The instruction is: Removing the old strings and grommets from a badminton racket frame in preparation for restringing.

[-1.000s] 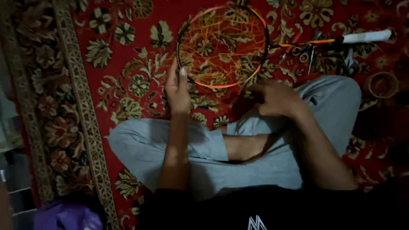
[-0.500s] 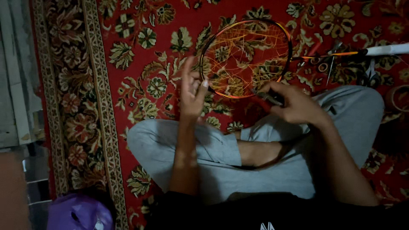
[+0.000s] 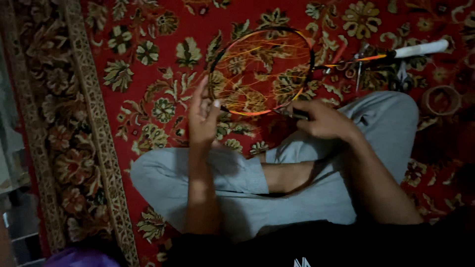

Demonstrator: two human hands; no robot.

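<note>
The person sits cross-legged in grey trousers point(image 3: 316, 198) on a red floral carpet point(image 3: 148, 74). The left hand point(image 3: 203, 116) is raised with fingers loosely spread, holding nothing that can be made out, just beside the near-left rim of the racket point(image 3: 262, 69). The right hand point(image 3: 319, 118) is closed on the frame's near-right edge and is the nearer one. The racket lies flat ahead of the knees, its long axis running rightward to a white grip point(image 3: 420, 48). Small tools point(image 3: 363, 62) lie by the shaft and a tape roll point(image 3: 440, 100) further right.
</note>
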